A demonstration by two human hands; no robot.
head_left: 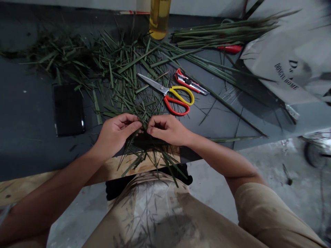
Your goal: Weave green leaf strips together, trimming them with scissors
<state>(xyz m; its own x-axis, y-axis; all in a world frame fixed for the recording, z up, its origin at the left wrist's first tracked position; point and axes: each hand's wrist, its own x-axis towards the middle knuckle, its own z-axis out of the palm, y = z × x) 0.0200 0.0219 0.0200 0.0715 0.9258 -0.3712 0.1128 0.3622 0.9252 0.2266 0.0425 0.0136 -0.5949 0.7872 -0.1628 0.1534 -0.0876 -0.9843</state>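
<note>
Between my two hands is a small woven piece of green leaf strips point(145, 121), with loose strip ends fanning out below it toward my lap. My left hand point(119, 128) pinches its left side between thumb and curled fingers. On its right side, my right hand point(165, 128) is closed in a similar pinch. Just beyond my right hand lie scissors point(168, 91) with one yellow and one red handle, blades pointing away to the left. A red utility knife point(190, 82) rests beside them. Cut leaf pieces point(124, 75) are heaped beyond my hands.
A black phone point(68, 109) lies at the left. At the back stand a bottle of yellow liquid point(159, 20) and a bundle of long leaves point(214, 34). A white printed bag point(289, 65) sits at the right, near a red-handled object point(230, 49). The dark table's point(23, 137) wooden front edge is close to me.
</note>
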